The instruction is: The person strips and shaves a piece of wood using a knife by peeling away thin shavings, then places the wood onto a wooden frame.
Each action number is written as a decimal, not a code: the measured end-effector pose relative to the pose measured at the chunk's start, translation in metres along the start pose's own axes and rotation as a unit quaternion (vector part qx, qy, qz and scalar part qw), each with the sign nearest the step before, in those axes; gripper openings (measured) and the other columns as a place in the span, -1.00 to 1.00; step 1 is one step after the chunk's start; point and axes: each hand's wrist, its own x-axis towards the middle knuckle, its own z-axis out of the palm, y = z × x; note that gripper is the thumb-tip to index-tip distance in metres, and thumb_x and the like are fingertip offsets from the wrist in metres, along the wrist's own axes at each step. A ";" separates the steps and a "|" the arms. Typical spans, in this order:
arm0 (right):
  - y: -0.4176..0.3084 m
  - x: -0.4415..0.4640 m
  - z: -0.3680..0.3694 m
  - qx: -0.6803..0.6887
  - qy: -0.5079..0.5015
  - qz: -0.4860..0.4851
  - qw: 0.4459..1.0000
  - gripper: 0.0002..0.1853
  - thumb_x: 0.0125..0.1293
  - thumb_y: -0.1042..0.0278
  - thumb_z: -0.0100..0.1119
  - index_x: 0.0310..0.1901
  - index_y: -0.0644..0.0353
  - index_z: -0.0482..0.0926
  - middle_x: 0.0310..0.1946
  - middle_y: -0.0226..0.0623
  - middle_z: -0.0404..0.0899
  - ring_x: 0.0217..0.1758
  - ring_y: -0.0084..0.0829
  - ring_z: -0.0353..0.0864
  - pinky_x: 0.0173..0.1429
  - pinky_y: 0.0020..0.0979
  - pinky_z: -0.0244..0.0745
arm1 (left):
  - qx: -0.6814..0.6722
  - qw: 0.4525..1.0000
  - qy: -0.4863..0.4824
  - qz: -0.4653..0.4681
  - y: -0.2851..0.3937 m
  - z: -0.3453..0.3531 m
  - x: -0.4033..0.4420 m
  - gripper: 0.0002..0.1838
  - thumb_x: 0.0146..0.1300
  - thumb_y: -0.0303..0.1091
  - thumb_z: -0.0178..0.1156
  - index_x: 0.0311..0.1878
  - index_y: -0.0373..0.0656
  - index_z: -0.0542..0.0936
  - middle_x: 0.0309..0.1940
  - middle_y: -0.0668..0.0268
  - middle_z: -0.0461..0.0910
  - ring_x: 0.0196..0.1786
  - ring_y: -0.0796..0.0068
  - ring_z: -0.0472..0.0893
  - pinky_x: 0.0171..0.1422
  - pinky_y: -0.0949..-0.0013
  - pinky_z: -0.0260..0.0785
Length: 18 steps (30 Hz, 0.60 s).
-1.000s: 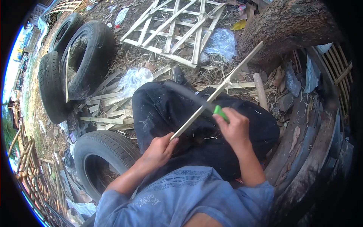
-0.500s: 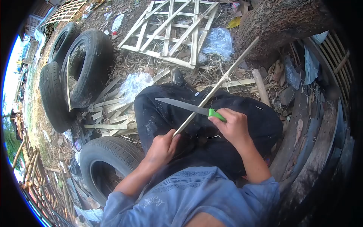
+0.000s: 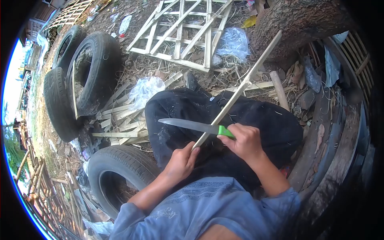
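Observation:
My left hand (image 3: 183, 160) is closed round the lower end of a long pale bamboo strip (image 3: 232, 100), which slants up and away to the right over my lap. A knot shows partway along the strip. In my right hand (image 3: 245, 141) is a knife (image 3: 186, 124) with a green handle, its blade pointing left. The blade crosses the strip a little above my left hand and appears to touch it. My fingers hide most of the handle.
A bamboo lattice (image 3: 178, 40) lies ahead, beside a clear plastic bag (image 3: 233, 45). Loose bamboo strips (image 3: 120, 128) litter the ground at left. Old tyres (image 3: 96, 72) stand beyond them, another tyre (image 3: 120, 160) nearer me. A tree trunk (image 3: 300, 28) rises at upper right.
The knife has slid down the strip toward my left hand. My left hand has shifted slightly right and the strip's far end has risen and turned a little.

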 end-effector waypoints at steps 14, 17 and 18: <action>0.008 0.004 0.003 -0.024 -0.031 -0.002 0.999 -0.57 0.22 -0.05 0.26 -0.55 0.11 0.41 -0.68 -0.28 0.47 -0.60 -0.17 0.58 -0.54 -0.20 0.44 | 0.059 0.998 0.011 0.000 -0.020 0.007 -0.014 -0.82 0.43 -0.34 0.00 -0.22 -0.29 0.42 -0.67 -0.06 0.43 -0.52 -0.15 0.53 -0.44 0.05 0.29; 0.048 0.013 -0.013 -0.108 0.019 0.083 0.991 -0.55 0.25 -0.06 0.23 -0.56 0.14 0.42 -0.67 -0.24 0.50 -0.59 -0.14 0.58 -0.54 -0.19 0.42 | 0.088 0.995 0.031 -0.020 -0.024 -0.002 -0.019 -0.83 0.43 -0.34 0.01 -0.22 -0.27 0.43 -0.66 -0.07 0.44 -0.49 -0.17 0.54 -0.43 0.01 0.29; 0.061 0.015 -0.021 -0.133 0.024 0.118 0.984 -0.55 0.26 -0.06 0.22 -0.56 0.15 0.43 -0.66 -0.23 0.52 -0.59 -0.13 0.58 -0.54 -0.18 0.42 | 0.108 0.993 0.036 -0.026 -0.027 -0.004 -0.018 -0.83 0.43 -0.34 0.01 -0.21 -0.27 0.43 -0.66 -0.07 0.44 -0.49 -0.18 0.54 -0.43 0.01 0.29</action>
